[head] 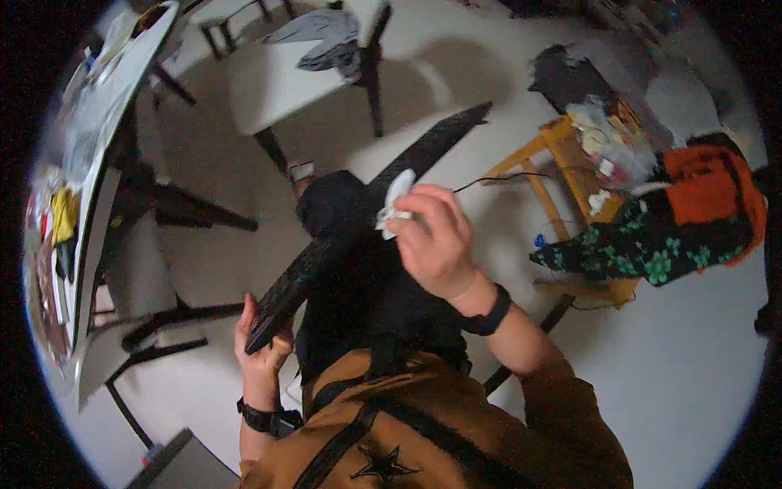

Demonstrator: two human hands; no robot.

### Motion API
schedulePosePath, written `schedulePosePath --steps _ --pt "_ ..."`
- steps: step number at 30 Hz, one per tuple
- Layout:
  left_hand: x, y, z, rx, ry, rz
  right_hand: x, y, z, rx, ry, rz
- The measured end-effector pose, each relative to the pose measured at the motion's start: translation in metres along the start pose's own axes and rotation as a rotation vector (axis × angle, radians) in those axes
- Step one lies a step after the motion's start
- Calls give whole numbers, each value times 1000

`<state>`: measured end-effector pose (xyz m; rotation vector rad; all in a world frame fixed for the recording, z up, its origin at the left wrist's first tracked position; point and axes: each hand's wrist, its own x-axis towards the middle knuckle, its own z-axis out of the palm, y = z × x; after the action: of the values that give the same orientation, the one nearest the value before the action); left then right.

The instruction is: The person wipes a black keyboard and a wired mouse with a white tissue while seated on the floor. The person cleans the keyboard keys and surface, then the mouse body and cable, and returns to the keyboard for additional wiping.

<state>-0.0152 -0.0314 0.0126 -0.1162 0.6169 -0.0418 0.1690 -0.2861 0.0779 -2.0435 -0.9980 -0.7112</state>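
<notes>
A long, flat black board-like piece (287, 287) lies slantwise across my lap, running from lower left to upper right; its exact kind is hard to tell. My left hand (264, 342) grips its near end, with the thumb along one edge and fingers underneath. Between the thumb and fingers of my right hand (434, 238) is a crumpled white tissue or cloth (397, 198), held over the middle of the board. Whether the tissue touches the surface cannot be made out. Below the board are my dark-clothed legs (379, 293).
A white table (125, 131) with a yellow-and-black item (64, 214) and clutter stands left. Ahead is a chair (287, 79) bearing grey cloth (333, 36). To the right, a wooden chair (556, 147) holds plastic bags (611, 143) and green-patterned dark fabric (647, 250). A thin black cable (501, 178) runs near it.
</notes>
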Motion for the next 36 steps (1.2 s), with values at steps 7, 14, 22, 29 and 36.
schedulePosePath --steps 7,14,22,29,36 --pt "-2 -2 2 371 70 205 -42 53 -26 48 -93 -69" --pt "0 0 -4 267 -8 122 -107 196 -95 -256 -289 273" --pt "5 30 -21 781 71 243 -154 308 -206 -501 -181 667" --pt "16 55 -32 975 103 248 -232 282 -206 -182 -55 926" --pt "22 49 -7 1222 155 211 -418 337 -238 183 708 1353"
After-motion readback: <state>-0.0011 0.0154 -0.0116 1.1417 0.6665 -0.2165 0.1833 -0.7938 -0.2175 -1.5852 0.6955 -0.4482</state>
